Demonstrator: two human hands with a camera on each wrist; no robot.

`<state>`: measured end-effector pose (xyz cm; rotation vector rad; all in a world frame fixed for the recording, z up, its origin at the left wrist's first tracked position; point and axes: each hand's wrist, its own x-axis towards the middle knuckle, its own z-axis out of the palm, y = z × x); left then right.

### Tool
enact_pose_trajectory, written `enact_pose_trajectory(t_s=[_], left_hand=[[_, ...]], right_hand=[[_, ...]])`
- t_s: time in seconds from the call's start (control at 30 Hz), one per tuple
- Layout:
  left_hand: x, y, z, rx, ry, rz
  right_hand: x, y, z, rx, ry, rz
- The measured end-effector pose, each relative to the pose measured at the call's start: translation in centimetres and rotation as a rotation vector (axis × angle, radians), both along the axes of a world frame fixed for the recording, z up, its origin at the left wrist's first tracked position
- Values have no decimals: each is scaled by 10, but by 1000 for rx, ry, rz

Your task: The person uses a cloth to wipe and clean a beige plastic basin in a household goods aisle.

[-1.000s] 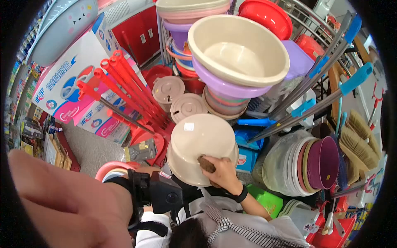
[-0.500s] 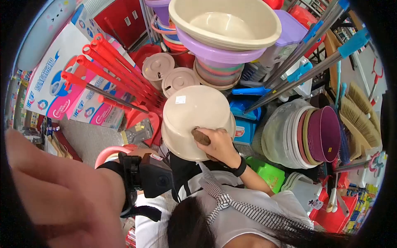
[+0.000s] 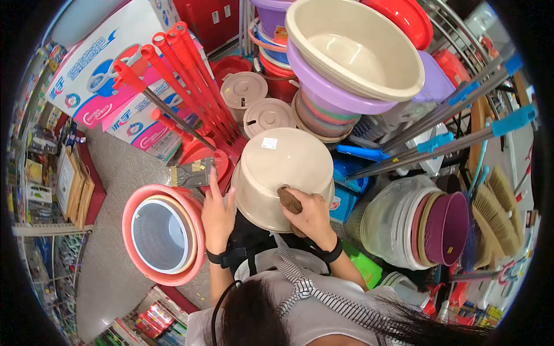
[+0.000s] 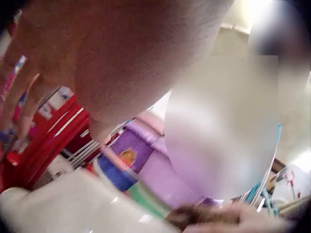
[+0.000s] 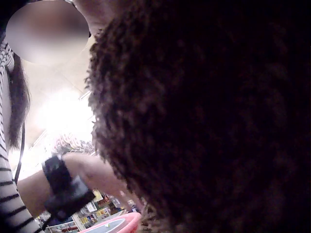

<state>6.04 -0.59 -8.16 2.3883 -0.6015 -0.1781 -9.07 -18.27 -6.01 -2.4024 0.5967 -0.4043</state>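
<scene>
An upside-down beige basin [image 3: 285, 158] with a white label lies in front of the person. The right hand [image 3: 314, 218] grips a brown fuzzy cloth [image 3: 289, 200] and presses it on the basin's near right side; this cloth [image 5: 194, 116] fills most of the right wrist view. At the basin's left side the left hand [image 3: 219, 216] is raised with its fingers extended, apart from the cloth. Whether it touches the basin's rim, I cannot tell. The left wrist view shows the left hand [image 4: 121, 53] large and close, above the pale basin [image 4: 77, 208].
Pink and white nested baskets [image 3: 131, 254] stand on the floor at the left. Red-handled tools [image 3: 190, 81] and boxes [image 3: 95, 63] are beyond them. Stacked basins [image 3: 360, 52] rise ahead, with blue-gripped poles [image 3: 461, 147], nested buckets [image 3: 444, 230] and brooms [image 3: 499, 213] at the right.
The left hand, earlier large and close at the left edge, has moved down to the basin's left side. The right hand still holds the cloth on the basin. The head view has shifted.
</scene>
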Motion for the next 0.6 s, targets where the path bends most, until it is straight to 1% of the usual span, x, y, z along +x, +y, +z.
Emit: enact_pose_trajectory(t_s=[0.03,0.07,0.1,0.17,0.2,0.23,0.27,0.3,0.37,0.4,0.43,0.47,0.5,0.53,0.57,0.6], left_hand=[[-10,9,-22,146,99,28],[-18,14,-41,198,233,57],[-22,18,-63,202,358,68],[-28,23,-140,-321,226,-85],[-27,19,-153,-414,333,-11],[-28,10,-157,-507,436,59],[-35,-3,-103,-670,630,224],[-37,-3,-114,-783,662,280],[-40,-5,-113,-1028,862,522],[-34,0,-109,-1138,1047,427],[-28,5,-102,-1234,1239,324],[-30,1,-96,-1207,1385,292],[-39,-7,-108,-1224,1405,263],[-45,-15,-98,-1211,1356,251],[-50,-20,-87,-1199,1306,241],[-50,-22,-86,-1197,1314,242]], right_hand=[[0,0,0,25,29,1],[-1,0,3,39,48,-3],[-1,0,5,40,50,9],[-2,0,5,91,22,10],[-2,0,4,93,18,13],[-3,0,3,83,11,0],[-3,-1,3,69,-3,-14],[-3,-2,3,65,-25,-16],[-5,-5,4,74,32,-54],[-5,-6,12,79,-12,-55],[-7,-9,10,76,-37,-65],[-11,-12,6,105,-65,-59],[-13,-16,3,133,-92,-52],[-13,-17,13,119,-51,-76],[-15,-20,14,118,-71,-85],[-17,-23,14,141,-91,-80]])
